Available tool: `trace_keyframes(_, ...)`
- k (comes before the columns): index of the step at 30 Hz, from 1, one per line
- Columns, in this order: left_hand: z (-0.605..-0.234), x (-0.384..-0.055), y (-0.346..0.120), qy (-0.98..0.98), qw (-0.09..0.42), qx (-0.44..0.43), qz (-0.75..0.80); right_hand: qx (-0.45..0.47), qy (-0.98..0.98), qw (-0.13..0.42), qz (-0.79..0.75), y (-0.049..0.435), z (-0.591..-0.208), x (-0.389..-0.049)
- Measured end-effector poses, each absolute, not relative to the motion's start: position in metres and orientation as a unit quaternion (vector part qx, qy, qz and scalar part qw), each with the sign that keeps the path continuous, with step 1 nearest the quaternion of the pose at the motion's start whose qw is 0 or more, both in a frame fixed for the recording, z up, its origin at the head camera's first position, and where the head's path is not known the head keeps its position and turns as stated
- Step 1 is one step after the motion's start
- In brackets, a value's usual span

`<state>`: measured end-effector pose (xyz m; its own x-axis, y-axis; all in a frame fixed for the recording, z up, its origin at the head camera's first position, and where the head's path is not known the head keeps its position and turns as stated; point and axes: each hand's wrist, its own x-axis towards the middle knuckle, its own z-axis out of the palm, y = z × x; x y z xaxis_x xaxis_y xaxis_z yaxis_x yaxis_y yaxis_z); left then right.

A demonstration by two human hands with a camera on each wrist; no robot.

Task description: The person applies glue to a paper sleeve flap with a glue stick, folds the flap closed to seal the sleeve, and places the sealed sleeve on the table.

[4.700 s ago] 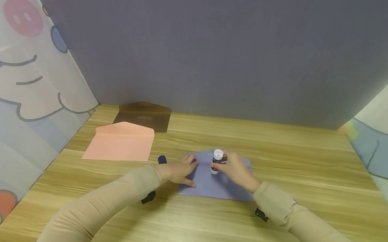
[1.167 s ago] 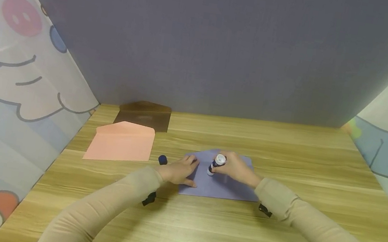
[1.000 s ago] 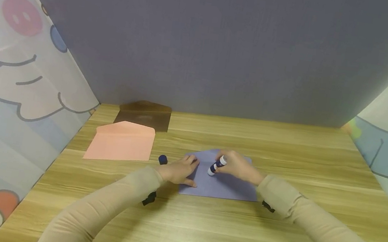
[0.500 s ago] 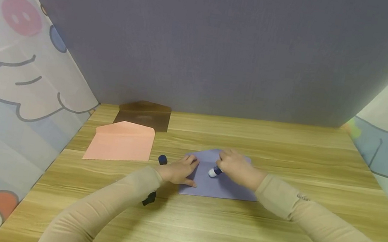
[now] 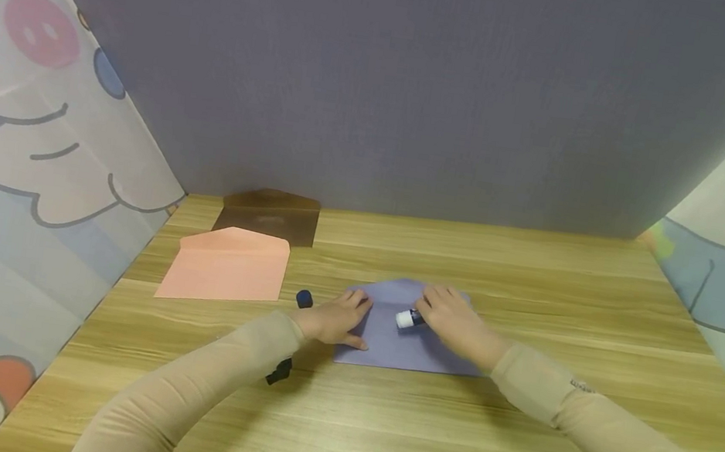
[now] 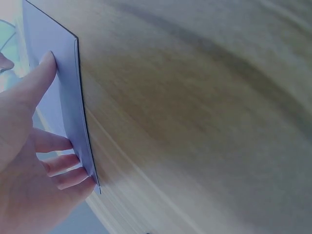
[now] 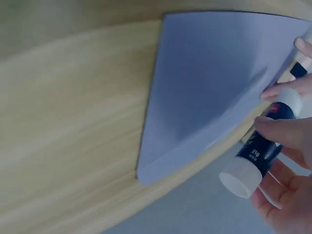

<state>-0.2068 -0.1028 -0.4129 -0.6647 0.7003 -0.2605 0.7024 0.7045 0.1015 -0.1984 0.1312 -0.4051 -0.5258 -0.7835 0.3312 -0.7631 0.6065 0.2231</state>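
Note:
A purple envelope (image 5: 407,354) lies on the table with its flap at the far side. My left hand (image 5: 333,319) rests on its left end, fingers spread; in the left wrist view the thumb and fingertips touch the envelope (image 6: 73,102) near its edge. My right hand (image 5: 456,326) holds a glue stick (image 5: 406,318) over the envelope near the flap fold. The glue stick (image 7: 265,146) is dark blue with white ends, gripped between thumb and fingers. It leans, one white end pointing left and low; whether that end touches the paper cannot be told.
A dark blue cap (image 5: 304,298) stands left of my left hand. Further left lies a pink envelope (image 5: 222,271), and behind it a brown envelope (image 5: 271,224); both flaps are unfolded. A grey panel (image 5: 410,93) rises at the table's back edge.
From nearly upright, the glue stick has tilted over to a low lean. My right hand has turned and moved slightly right with it. My left hand has stayed in place.

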Motion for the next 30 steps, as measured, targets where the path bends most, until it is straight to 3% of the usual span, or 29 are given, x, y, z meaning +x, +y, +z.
trace_keyframes(5, -0.415, -0.207, -0.103, 0.913, 0.143, 0.381, -0.002, 0.404, -0.889, 0.196, 0.086, 0.141, -0.403, -0.197)
trace_keyframes(13, -0.412, -0.207, -0.103, 0.913, 0.151, 0.378, 0.0, 0.271, -0.904, 0.069, 0.325, 0.16, -0.402, -0.199)
trace_keyframes(18, -0.412, -0.207, -0.103, 0.913, 0.148, 0.381, -0.004, 0.206, -0.886, 0.029, 0.414, 0.179, -0.4, -0.207)
trace_keyframes(30, -0.413, -0.206, -0.102, 0.912, 0.15, 0.381, -0.007, 0.117, -0.884, 0.032, 0.451, 0.229, -0.393, -0.222)
